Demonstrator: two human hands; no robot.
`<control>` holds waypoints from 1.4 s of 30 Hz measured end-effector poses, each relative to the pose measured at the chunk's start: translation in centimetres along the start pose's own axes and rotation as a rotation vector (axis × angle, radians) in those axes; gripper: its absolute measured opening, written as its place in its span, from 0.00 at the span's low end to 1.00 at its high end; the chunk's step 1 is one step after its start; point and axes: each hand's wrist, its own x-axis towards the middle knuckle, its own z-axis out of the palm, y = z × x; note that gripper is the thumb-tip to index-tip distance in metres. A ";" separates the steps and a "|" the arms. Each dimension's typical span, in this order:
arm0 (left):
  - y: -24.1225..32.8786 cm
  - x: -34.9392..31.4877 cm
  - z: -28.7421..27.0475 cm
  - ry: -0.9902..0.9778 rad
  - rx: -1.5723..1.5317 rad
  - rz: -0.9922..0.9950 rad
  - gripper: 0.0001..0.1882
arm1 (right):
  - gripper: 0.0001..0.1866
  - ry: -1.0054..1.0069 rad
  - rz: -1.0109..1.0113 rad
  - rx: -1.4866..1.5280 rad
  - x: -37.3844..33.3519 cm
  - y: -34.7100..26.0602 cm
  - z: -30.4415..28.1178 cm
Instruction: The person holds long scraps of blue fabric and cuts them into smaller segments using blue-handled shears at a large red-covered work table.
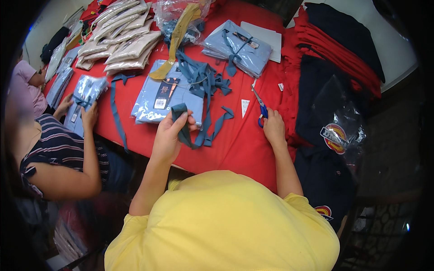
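Note:
My left hand (pixel 174 131) is closed around a teal fabric strip (pixel 184 134), which loops over the fingers and trails to the right across the red cloth. Just beyond it lies a pale blue folded garment in a clear bag (pixel 149 101), with a dark tag on its front. A tangle of similar fabric strips (pixel 201 77) covers the bag's right side. At the right, my right hand (pixel 274 126) has its fingers on the blue handles of a pair of scissors (pixel 262 107). The scissor blades point away from me, toward the far side.
Red cloth (pixel 226 153) covers the table. Farther off are tied blue packs (pixel 239 47) and stacked beige packs (pixel 131 40). Dark and red garments (pixel 330 58) pile up at the right. On the left, a person (pixel 63 153) in a striped top holds a tied blue pack (pixel 86 97).

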 end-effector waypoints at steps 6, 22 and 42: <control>0.4 1.3 1.1 0.017 -0.065 -0.094 0.18 | 0.21 -0.444 0.170 0.523 2.1 1.6 -2.4; -2.1 4.1 5.8 -0.065 0.788 0.465 0.13 | 0.35 -1.296 -0.049 2.359 -8.3 -8.5 -5.5; -3.0 4.6 6.4 -0.098 0.299 -0.011 0.17 | 0.36 -1.000 0.032 2.615 -8.4 -9.1 -3.8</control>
